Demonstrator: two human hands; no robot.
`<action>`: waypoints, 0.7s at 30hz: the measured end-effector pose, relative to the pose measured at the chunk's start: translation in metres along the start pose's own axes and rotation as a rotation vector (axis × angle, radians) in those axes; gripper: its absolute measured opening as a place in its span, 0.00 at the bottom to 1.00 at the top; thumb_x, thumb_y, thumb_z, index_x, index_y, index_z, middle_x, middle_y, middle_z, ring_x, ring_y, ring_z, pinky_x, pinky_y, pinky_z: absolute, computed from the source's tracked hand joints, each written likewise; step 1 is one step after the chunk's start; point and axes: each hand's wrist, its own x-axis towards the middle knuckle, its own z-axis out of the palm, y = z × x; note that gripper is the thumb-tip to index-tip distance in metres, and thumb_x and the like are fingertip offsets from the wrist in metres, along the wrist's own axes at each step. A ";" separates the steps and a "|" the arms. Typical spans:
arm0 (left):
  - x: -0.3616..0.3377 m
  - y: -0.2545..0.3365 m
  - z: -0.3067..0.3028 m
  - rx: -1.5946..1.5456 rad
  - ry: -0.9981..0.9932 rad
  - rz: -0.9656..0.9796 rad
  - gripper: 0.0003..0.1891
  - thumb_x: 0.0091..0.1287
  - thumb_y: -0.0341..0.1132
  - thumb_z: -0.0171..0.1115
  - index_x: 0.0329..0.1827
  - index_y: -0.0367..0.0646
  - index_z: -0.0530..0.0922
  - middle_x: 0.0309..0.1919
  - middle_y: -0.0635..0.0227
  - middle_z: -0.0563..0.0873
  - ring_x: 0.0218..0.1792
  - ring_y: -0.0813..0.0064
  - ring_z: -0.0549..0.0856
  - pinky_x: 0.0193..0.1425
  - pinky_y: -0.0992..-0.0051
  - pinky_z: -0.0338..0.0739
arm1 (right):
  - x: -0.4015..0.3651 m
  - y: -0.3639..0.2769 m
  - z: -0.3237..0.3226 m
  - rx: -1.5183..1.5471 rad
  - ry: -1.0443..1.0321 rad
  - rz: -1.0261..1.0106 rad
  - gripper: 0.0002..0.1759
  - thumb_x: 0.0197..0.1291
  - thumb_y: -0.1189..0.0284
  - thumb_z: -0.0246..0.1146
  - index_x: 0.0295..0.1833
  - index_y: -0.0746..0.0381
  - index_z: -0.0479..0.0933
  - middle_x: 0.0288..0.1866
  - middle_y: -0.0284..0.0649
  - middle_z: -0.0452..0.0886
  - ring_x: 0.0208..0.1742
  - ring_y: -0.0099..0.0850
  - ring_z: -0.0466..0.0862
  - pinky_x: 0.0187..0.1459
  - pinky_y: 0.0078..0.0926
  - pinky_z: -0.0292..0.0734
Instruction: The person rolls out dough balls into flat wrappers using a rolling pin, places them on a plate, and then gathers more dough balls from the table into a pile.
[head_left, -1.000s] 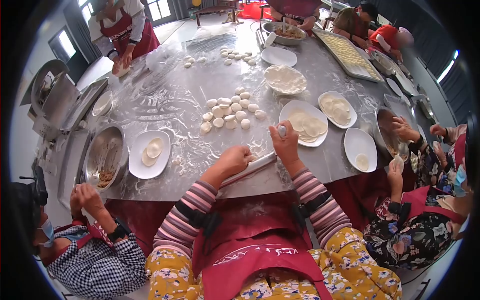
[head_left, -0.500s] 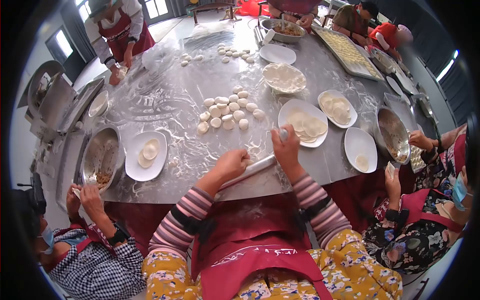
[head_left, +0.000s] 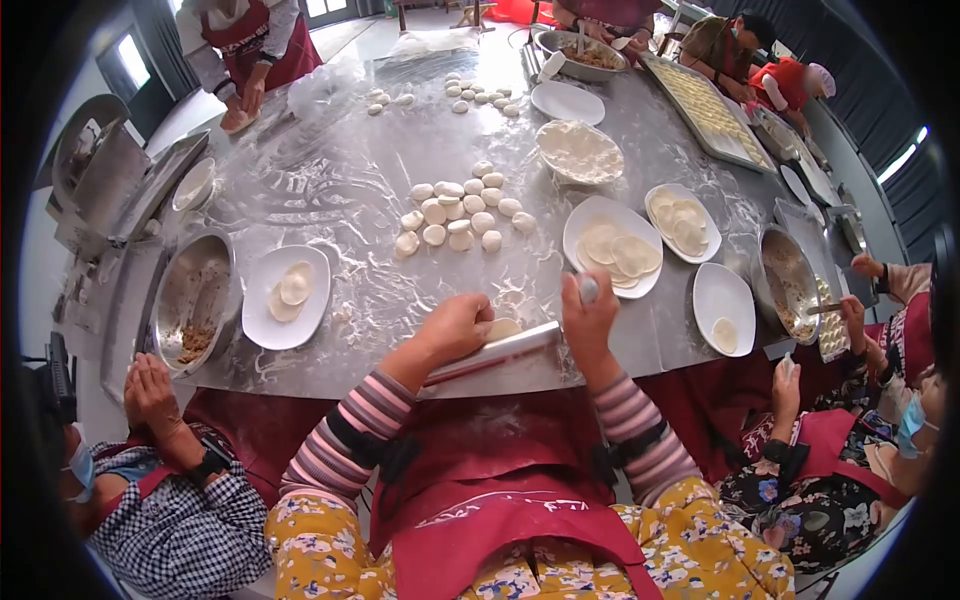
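My left hand [head_left: 455, 325] has its fingers curled on the edge of a flat dough round [head_left: 503, 328]. A metallic rolling pin [head_left: 500, 352] lies slantwise beside the dough, near the table's front edge. My right hand [head_left: 592, 320] is wrapped round its handle, and the grey handle end shows above the fingers. Beyond my hands are several small dough pieces [head_left: 461, 241] on the floured steel table. A white plate of stacked dough rounds [head_left: 578, 222] stands just beyond my right hand.
At the left are a plate with two rounds [head_left: 256, 325] and a steel bowl of filling [head_left: 222, 300]. At the right stand more plates [head_left: 705, 300], a filling bowl [head_left: 775, 255] and a long tray [head_left: 655, 85]. Co-workers stand on both sides and across the table.
The rolling pin has shifted slightly toward me, and more of the dough round shows beside it. My right hand has moved a little right and down. The left co-worker's hands have come together.
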 end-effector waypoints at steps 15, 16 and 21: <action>-0.001 0.003 0.007 0.163 0.097 -0.042 0.09 0.57 0.35 0.62 0.35 0.38 0.80 0.31 0.52 0.84 0.36 0.55 0.83 0.38 0.62 0.75 | -0.041 -0.002 -0.046 -0.015 -0.061 0.051 0.11 0.55 0.78 0.66 0.38 0.63 0.69 0.28 0.42 0.73 0.25 0.35 0.74 0.29 0.30 0.71; -0.005 0.004 0.012 0.219 0.144 0.027 0.10 0.53 0.36 0.63 0.32 0.39 0.78 0.31 0.51 0.82 0.37 0.51 0.81 0.39 0.58 0.74 | -0.037 0.001 -0.038 -0.086 -0.039 -0.017 0.11 0.55 0.78 0.65 0.39 0.63 0.69 0.29 0.43 0.73 0.27 0.34 0.74 0.31 0.29 0.71; -0.007 -0.009 0.033 0.096 0.396 0.174 0.09 0.51 0.32 0.61 0.33 0.40 0.72 0.30 0.48 0.81 0.37 0.46 0.81 0.40 0.54 0.73 | -0.035 0.014 -0.032 0.043 -0.065 0.125 0.09 0.61 0.75 0.62 0.39 0.63 0.68 0.27 0.36 0.69 0.25 0.24 0.70 0.26 0.25 0.68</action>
